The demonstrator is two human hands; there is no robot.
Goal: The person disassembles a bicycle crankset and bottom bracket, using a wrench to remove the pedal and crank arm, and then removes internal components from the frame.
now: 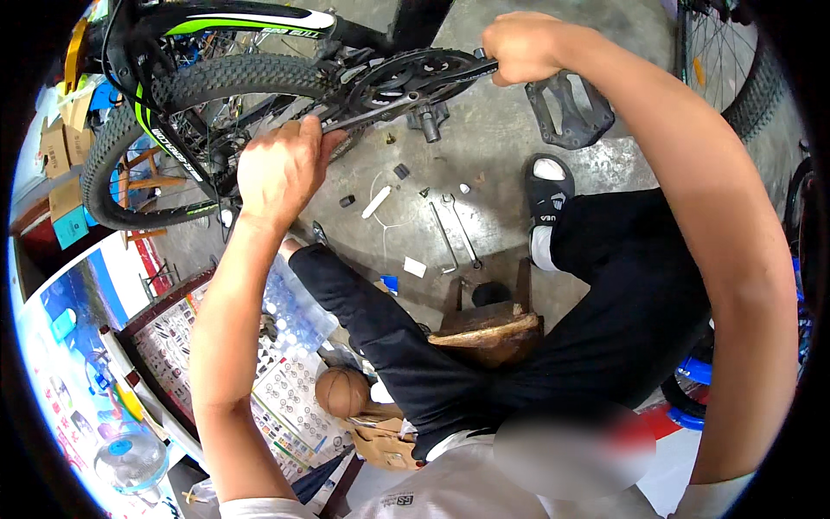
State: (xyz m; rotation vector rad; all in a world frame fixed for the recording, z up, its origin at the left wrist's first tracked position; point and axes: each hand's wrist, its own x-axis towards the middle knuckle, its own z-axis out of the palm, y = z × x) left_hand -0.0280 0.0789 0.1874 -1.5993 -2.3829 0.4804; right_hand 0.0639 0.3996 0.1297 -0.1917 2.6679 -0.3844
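Note:
My left hand point(281, 169) is closed around the handle of a silver wrench point(372, 114). The wrench's far end meets a short metal cylinder point(428, 123) that sticks out at the middle of the black crankset point(389, 76). Up and to the right, my right hand point(526, 50) is wrapped around the outer end of the crank arm point(462, 76). Just below that hand is a black platform pedal point(577, 137); whether it is attached to the crank cannot be made out. The bicycle frame point(251, 19) is black, white and green.
Two more wrenches point(462, 229) lie on the concrete floor, near a white tube point(377, 201) and small black parts point(400, 171). A wooden stool point(493, 333) is between my legs. Another bicycle wheel point(752, 95) stands at right; a basketball point(341, 392) and boxes are at left.

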